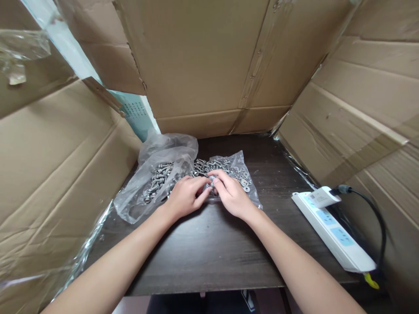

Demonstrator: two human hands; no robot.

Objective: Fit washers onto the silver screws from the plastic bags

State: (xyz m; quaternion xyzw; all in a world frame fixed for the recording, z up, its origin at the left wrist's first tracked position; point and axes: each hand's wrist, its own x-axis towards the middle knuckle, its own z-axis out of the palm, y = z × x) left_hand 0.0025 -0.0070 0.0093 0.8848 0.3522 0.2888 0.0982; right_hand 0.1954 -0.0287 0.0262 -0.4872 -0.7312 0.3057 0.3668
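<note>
My left hand (189,194) and my right hand (231,194) meet over the front of the metal parts, fingers bent and tips almost touching. Both are closed in a pinch. A small shiny bit shows between the fingertips, too small to name. Behind and left of my left hand, silver bolts (159,178) are heaped in a clear plastic bag (126,203). More bolts (218,164) lie beyond my fingers. Flat washers (246,189) are scattered beside my right hand, on a second clear plastic bag (254,198).
Cardboard walls (203,56) enclose the dark wooden table (209,248) at the back and both sides. On the right lies a white power strip (340,237) with a white adapter (324,197) plugged in and a black cable (381,218) curving from it.
</note>
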